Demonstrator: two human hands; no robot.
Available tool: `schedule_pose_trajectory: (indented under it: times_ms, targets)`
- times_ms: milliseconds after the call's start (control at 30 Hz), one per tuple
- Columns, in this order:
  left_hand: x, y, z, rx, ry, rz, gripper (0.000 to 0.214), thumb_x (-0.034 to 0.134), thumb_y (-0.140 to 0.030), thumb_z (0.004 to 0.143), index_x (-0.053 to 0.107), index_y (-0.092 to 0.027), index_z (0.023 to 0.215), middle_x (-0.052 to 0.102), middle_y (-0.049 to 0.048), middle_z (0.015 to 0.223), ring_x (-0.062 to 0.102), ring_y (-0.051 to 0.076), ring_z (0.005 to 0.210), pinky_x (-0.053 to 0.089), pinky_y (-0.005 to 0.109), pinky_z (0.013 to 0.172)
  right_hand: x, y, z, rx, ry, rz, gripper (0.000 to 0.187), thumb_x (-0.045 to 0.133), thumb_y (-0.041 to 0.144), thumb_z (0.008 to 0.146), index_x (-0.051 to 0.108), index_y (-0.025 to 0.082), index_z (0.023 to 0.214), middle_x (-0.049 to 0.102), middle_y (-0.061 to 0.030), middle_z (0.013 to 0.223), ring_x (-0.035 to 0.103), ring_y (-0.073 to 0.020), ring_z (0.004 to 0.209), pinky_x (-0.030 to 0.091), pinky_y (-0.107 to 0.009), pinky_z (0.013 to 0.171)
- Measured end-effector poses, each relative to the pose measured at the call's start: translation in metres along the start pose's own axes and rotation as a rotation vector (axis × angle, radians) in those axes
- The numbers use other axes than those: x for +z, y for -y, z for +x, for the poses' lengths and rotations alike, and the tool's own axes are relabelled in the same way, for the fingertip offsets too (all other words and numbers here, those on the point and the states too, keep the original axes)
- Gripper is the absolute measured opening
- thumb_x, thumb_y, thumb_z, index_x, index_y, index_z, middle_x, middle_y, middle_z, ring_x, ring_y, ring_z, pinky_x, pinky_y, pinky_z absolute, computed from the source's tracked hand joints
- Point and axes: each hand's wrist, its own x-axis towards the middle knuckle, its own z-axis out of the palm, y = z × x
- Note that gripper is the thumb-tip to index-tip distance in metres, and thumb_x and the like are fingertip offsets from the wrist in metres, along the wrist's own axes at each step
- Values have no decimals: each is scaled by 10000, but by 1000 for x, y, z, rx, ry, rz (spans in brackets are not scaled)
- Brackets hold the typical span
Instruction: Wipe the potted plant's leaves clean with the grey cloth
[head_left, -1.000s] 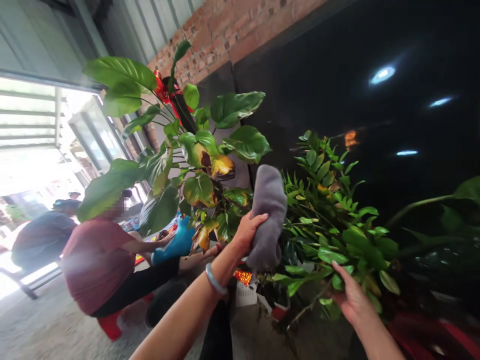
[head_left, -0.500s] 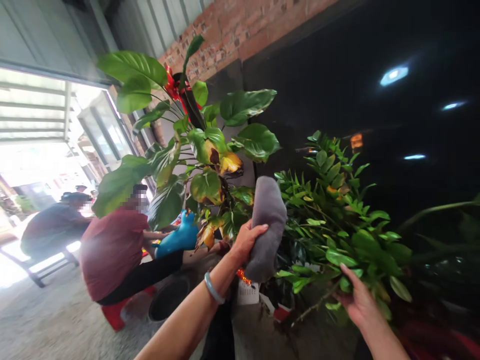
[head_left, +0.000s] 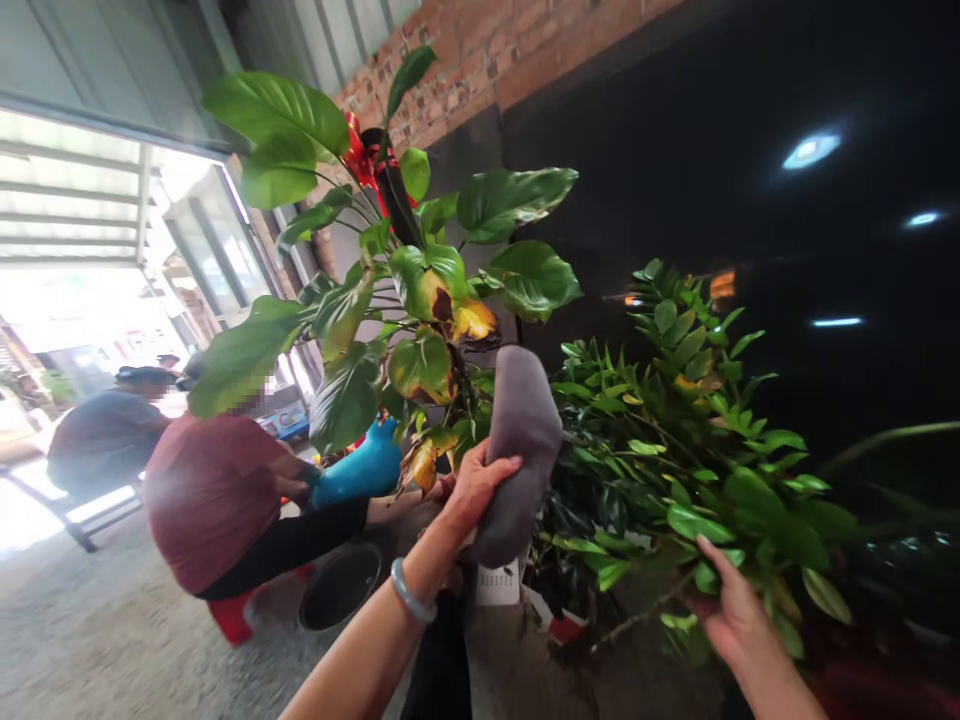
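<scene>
My left hand (head_left: 476, 490), with a pale bangle (head_left: 411, 592) at its wrist, is wrapped round a soft, fuzzy grey cloth bundle (head_left: 523, 430). The bundle stands upright, just left of a bushy green plant (head_left: 652, 400). At that plant's lower right, my right hand (head_left: 731, 605) has its thumb against a glossy leaf (head_left: 694, 524). Its other fingers curl underneath, partly hidden, pinching the leaf or its stem. Behind the bundle rises a tall broad-leaved plant (head_left: 424, 365) with some yellow and brown leaves and a red ribbon near its top.
To the left, a person in a dark red shirt (head_left: 206, 500) sits on a red stool (head_left: 231, 620) beside a black basin (head_left: 339, 590). Another person (head_left: 105, 430) sits farther back. A dark glossy wall (head_left: 675, 150) stands behind the plants. A white paper (head_left: 498, 584) lies below the bundle.
My left hand has moved slightly left and down with the grey bundle. My right hand stays at the same leaf. The view has shifted a little, and the red-shirted person leans differently.
</scene>
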Motion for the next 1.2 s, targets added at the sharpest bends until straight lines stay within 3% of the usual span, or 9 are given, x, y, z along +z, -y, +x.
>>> schedule_pose_trajectory:
  times_ms: [200,267,400,500,700,800,933,1033,1200]
  targets:
    - [-8,41,-40,-74,565,525,237,700,-211,540,755,-198,771,608,-56,614,508,139,623,373,213,563,-6,-4,6,0,16,-68,410,815,283,403,634,244,769,684,58,608,597,-188,513,495,-330,460]
    - [-16,25,-43,-47,489,447,281,714,-236,552,760,-191,825,641,-48,657,537,145,645,396,211,574,-8,-3,9,0,16,-63,419,817,275,394,637,246,771,685,63,613,593,-185,520,479,-318,443]
    - [-21,-15,-11,50,-85,18,341,742,-377,537,693,-154,790,638,-22,625,529,124,543,422,220,520,-6,-4,10,-7,23,-34,401,816,256,414,627,260,768,677,79,617,582,-180,528,472,-319,447]
    - [-18,-8,8,1,-337,-133,369,754,-377,523,676,-160,812,674,2,659,580,145,571,475,253,563,-5,-6,10,-11,10,-37,373,813,259,444,614,267,759,665,80,600,576,-179,517,473,-325,457]
    - [-32,51,-35,-403,-31,-47,272,778,-375,525,697,-154,660,675,37,573,593,168,522,461,278,519,-13,-8,14,-25,39,-48,410,831,268,422,647,259,788,695,69,640,607,-190,551,495,-321,449]
    - [-44,33,-46,-296,-162,-121,363,795,-392,484,679,-145,724,653,11,556,572,154,486,458,263,486,-15,-6,15,-16,26,-68,430,828,260,399,660,258,795,699,77,648,607,-188,557,474,-308,419]
    - [-41,-6,-19,-40,-292,-206,423,775,-372,528,657,-174,883,680,-8,667,586,144,523,481,257,505,-6,-5,11,37,-12,-27,407,808,227,382,642,256,753,678,90,590,577,-175,496,450,-296,387]
    - [-32,2,3,-41,-291,-156,366,757,-357,541,650,-171,838,666,-6,656,587,143,555,477,256,550,-1,-5,8,34,-12,-14,373,796,221,397,625,256,727,670,90,571,576,-172,479,473,-308,396]
    - [-32,56,-24,-404,73,222,132,716,-273,543,678,-173,621,633,-19,546,570,150,554,434,255,561,-4,-4,7,51,7,-43,387,800,229,392,637,250,743,678,77,581,579,-174,476,497,-322,407]
